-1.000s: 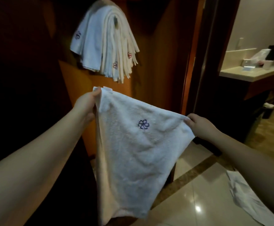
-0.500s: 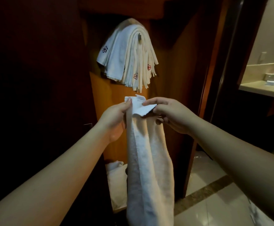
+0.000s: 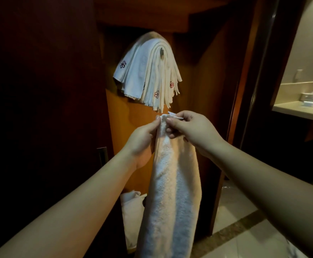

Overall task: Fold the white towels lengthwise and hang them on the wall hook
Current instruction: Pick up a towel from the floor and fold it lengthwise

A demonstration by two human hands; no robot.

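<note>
Dark reddish-brown wood panelling [image 3: 40,90] fills the left side of the view, and next to it a lighter orange wooden wall panel [image 3: 129,127] carries the hook. Pale glossy floor tiles [image 3: 245,220] with a darker inlaid strip lie at the lower right corner. A beige stone counter [image 3: 300,108] shows beyond the doorway at the right edge, with blurred items on it that cannot be made out.

The long white terry towel [image 3: 170,192], folded lengthwise into a narrow band, hangs straight down in front of the orange panel, its top corners gathered just below the hook's load. A thick bundle of folded white towels with small embroidered flower marks [image 3: 146,71] is draped over the metal wall hook [image 3: 161,51], their ends fanning downward. A heap of white towels [image 3: 131,207] lies low against the foot of the orange panel, partly hidden behind the hanging towel.

The left hand [image 3: 142,140] grips the top of the folded towel from the left, thumb pressed against the cloth and fingers curled behind it. The right hand [image 3: 193,129] pinches the same top edge from the right, fingertips closed on the upper corners, where a small white label [image 3: 174,115] sticks out.
</note>
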